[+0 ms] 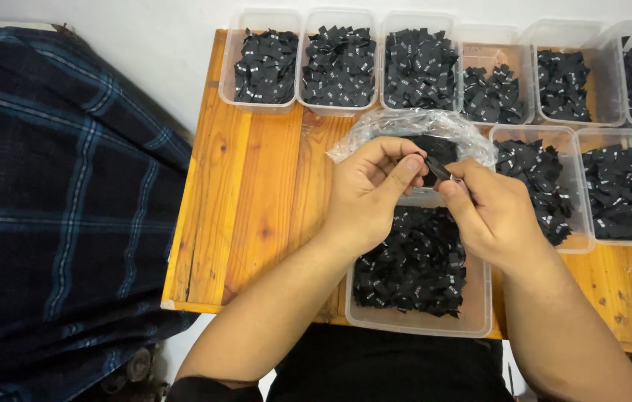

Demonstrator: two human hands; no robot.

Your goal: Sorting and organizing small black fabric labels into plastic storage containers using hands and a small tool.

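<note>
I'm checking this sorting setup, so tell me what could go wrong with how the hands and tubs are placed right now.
The small black label, pinched between the left hand and right hand, might drop into the open tub below and get lost among look-alike pieces. That tub also appears to overhang the wooden table edge, so a forearm nudge could tip it.

labels (409, 260): black, white marks | tubs (472, 316): clear | table (256, 186): orange-brown wood | cloth (55, 201): navy plaid
</note>
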